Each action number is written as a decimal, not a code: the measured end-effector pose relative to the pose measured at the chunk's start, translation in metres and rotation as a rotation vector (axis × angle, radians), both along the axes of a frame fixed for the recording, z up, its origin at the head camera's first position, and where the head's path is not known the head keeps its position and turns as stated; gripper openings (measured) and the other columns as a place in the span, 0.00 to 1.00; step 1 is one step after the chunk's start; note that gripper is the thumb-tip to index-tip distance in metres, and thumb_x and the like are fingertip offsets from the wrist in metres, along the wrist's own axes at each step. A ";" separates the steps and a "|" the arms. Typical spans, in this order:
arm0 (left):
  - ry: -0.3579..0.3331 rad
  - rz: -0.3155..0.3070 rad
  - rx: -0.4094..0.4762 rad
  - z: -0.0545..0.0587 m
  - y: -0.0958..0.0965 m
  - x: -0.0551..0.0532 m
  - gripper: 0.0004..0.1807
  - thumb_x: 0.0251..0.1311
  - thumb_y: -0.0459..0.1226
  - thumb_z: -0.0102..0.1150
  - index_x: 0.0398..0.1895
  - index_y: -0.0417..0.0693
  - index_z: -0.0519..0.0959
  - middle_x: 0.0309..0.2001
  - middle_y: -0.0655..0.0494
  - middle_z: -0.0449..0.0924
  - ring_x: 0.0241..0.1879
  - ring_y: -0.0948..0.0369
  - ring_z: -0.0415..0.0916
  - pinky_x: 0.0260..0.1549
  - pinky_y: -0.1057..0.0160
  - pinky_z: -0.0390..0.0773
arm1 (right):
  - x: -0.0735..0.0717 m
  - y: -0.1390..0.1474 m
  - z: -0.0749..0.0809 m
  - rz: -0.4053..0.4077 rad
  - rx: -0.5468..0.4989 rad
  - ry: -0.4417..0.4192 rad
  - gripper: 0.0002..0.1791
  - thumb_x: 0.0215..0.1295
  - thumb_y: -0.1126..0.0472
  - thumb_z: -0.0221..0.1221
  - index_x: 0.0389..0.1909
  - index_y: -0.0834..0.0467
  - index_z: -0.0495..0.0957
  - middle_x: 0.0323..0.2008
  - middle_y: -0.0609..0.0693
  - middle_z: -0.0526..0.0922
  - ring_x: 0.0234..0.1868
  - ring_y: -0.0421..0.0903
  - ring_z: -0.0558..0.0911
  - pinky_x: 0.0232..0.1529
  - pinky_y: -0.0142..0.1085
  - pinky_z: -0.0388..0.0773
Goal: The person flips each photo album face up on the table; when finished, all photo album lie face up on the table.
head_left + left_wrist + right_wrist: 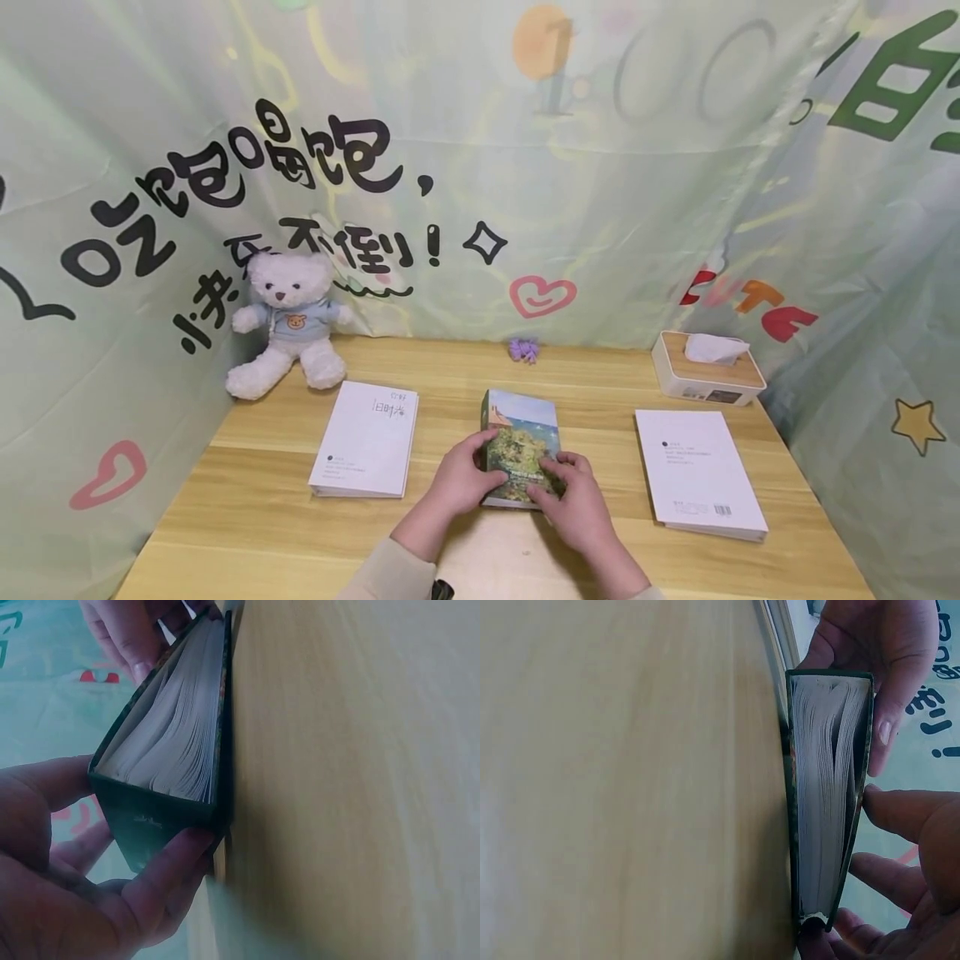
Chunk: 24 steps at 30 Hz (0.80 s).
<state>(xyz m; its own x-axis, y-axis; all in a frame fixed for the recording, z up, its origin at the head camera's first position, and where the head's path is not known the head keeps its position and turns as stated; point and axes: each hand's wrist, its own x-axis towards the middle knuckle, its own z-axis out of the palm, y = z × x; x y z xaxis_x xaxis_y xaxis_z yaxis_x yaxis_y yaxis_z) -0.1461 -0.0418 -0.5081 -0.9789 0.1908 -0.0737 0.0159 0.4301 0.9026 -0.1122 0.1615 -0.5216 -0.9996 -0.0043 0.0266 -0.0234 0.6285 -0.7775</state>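
A thick photo album [522,446] with a painted seaside-and-garden cover sits at the middle of the table, its printed face up. Its dark green spine [154,825] faces my left hand [465,477], which grips that side with fingers and thumb spread over cover and spine. At the opposite edge, my right hand [576,504] holds the album, some fingertips on the cover and one at the page-edge corner [816,930]. The cover is closed over a fanned block of pages [825,802]. The underside of the album is hidden.
White albums lie on both sides, one at left [367,442] and one at right [701,471]. Behind them are a teddy bear [296,325], a purple trinket [523,350] and a tissue box [708,367]. Printed cloth [600,208] hangs around the wooden table [247,517].
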 end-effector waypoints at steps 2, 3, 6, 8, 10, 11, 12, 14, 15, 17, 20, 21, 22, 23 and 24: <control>0.005 0.001 0.003 -0.001 0.001 0.001 0.38 0.58 0.33 0.76 0.73 0.44 0.75 0.69 0.32 0.73 0.67 0.32 0.71 0.65 0.33 0.72 | 0.000 -0.001 -0.001 0.000 0.004 0.005 0.28 0.64 0.58 0.75 0.60 0.69 0.83 0.65 0.71 0.72 0.64 0.71 0.76 0.65 0.63 0.75; 0.006 0.002 0.005 -0.001 0.001 0.001 0.38 0.58 0.33 0.76 0.73 0.44 0.75 0.69 0.31 0.74 0.67 0.32 0.72 0.64 0.34 0.73 | 0.000 -0.001 -0.001 0.000 0.004 0.007 0.28 0.63 0.58 0.75 0.60 0.69 0.83 0.64 0.71 0.72 0.64 0.71 0.76 0.65 0.63 0.75; 0.007 0.005 0.009 -0.002 0.001 0.001 0.38 0.58 0.32 0.76 0.74 0.42 0.74 0.69 0.29 0.73 0.66 0.32 0.73 0.63 0.36 0.76 | 0.000 -0.002 -0.001 0.001 0.011 0.013 0.28 0.63 0.57 0.76 0.60 0.69 0.83 0.65 0.70 0.72 0.64 0.70 0.77 0.65 0.62 0.75; 0.005 0.008 0.010 -0.003 0.001 0.001 0.38 0.58 0.31 0.75 0.74 0.41 0.74 0.69 0.29 0.72 0.66 0.33 0.73 0.63 0.38 0.76 | 0.000 -0.001 -0.002 0.002 0.014 0.012 0.29 0.63 0.57 0.76 0.60 0.68 0.83 0.65 0.70 0.73 0.64 0.70 0.77 0.65 0.62 0.75; 0.003 0.011 0.013 -0.005 0.001 0.001 0.38 0.59 0.31 0.74 0.74 0.40 0.73 0.70 0.29 0.72 0.67 0.33 0.72 0.64 0.39 0.76 | 0.000 -0.001 -0.003 0.004 0.018 0.011 0.29 0.62 0.57 0.76 0.60 0.68 0.83 0.65 0.69 0.73 0.64 0.69 0.77 0.64 0.62 0.76; 0.003 0.012 0.015 -0.005 0.002 0.000 0.38 0.59 0.31 0.74 0.74 0.40 0.73 0.70 0.30 0.72 0.67 0.33 0.73 0.64 0.40 0.76 | 0.000 0.000 -0.003 0.005 0.019 0.013 0.29 0.62 0.57 0.76 0.60 0.68 0.84 0.65 0.69 0.73 0.64 0.69 0.77 0.64 0.62 0.76; 0.005 0.013 0.018 -0.006 0.002 0.000 0.37 0.59 0.31 0.74 0.74 0.40 0.73 0.70 0.30 0.72 0.67 0.34 0.73 0.64 0.40 0.76 | -0.001 0.000 -0.004 0.005 0.023 0.017 0.28 0.62 0.57 0.76 0.59 0.68 0.84 0.65 0.69 0.73 0.64 0.69 0.77 0.64 0.61 0.76; 0.009 0.013 0.028 -0.007 0.002 -0.001 0.38 0.59 0.30 0.74 0.74 0.39 0.73 0.69 0.30 0.72 0.65 0.34 0.75 0.62 0.41 0.78 | -0.001 0.000 -0.004 0.009 0.028 0.031 0.28 0.62 0.57 0.77 0.59 0.67 0.84 0.65 0.68 0.73 0.64 0.69 0.77 0.63 0.61 0.76; 0.011 0.015 0.032 -0.008 0.001 -0.002 0.38 0.59 0.30 0.74 0.74 0.39 0.73 0.69 0.30 0.73 0.64 0.34 0.75 0.61 0.41 0.79 | -0.001 0.000 -0.004 0.012 0.031 0.039 0.28 0.61 0.57 0.77 0.59 0.67 0.84 0.65 0.68 0.73 0.63 0.68 0.78 0.63 0.61 0.77; 0.012 0.019 0.041 -0.009 0.000 -0.002 0.38 0.58 0.30 0.74 0.74 0.39 0.73 0.68 0.30 0.74 0.63 0.35 0.77 0.60 0.41 0.80 | -0.002 0.000 -0.005 0.016 0.035 0.041 0.28 0.60 0.57 0.77 0.59 0.66 0.85 0.65 0.67 0.74 0.63 0.68 0.78 0.63 0.61 0.77; 0.010 0.026 0.049 -0.011 -0.001 -0.001 0.38 0.58 0.29 0.75 0.74 0.40 0.73 0.67 0.29 0.75 0.60 0.36 0.79 0.56 0.43 0.83 | -0.002 0.001 -0.005 0.029 0.035 0.036 0.28 0.59 0.56 0.78 0.59 0.65 0.85 0.65 0.66 0.75 0.62 0.66 0.79 0.61 0.60 0.79; 0.009 0.027 0.045 -0.012 -0.002 -0.001 0.38 0.57 0.29 0.75 0.74 0.40 0.74 0.66 0.29 0.75 0.59 0.37 0.79 0.55 0.43 0.83 | -0.002 0.002 -0.005 0.033 0.033 0.031 0.29 0.59 0.56 0.78 0.59 0.65 0.85 0.65 0.65 0.75 0.61 0.66 0.79 0.60 0.60 0.79; 0.010 0.028 0.042 -0.012 -0.002 -0.001 0.38 0.57 0.29 0.75 0.74 0.40 0.74 0.66 0.29 0.76 0.59 0.37 0.79 0.55 0.43 0.84 | -0.002 0.002 -0.005 0.037 0.031 0.027 0.29 0.59 0.56 0.78 0.59 0.65 0.85 0.65 0.65 0.75 0.62 0.65 0.79 0.61 0.60 0.79; 0.010 0.029 0.041 -0.011 -0.003 -0.001 0.38 0.57 0.29 0.75 0.74 0.40 0.74 0.65 0.30 0.77 0.58 0.38 0.80 0.54 0.44 0.84 | -0.002 0.003 -0.005 0.044 0.031 0.030 0.29 0.58 0.57 0.79 0.58 0.65 0.85 0.65 0.65 0.75 0.62 0.66 0.79 0.60 0.60 0.79; 0.011 0.030 0.033 -0.011 -0.003 -0.001 0.38 0.57 0.30 0.76 0.73 0.40 0.74 0.64 0.31 0.77 0.57 0.39 0.80 0.55 0.43 0.84 | -0.002 0.004 -0.005 0.052 0.029 0.036 0.29 0.58 0.57 0.79 0.58 0.65 0.85 0.65 0.66 0.75 0.62 0.66 0.79 0.61 0.61 0.78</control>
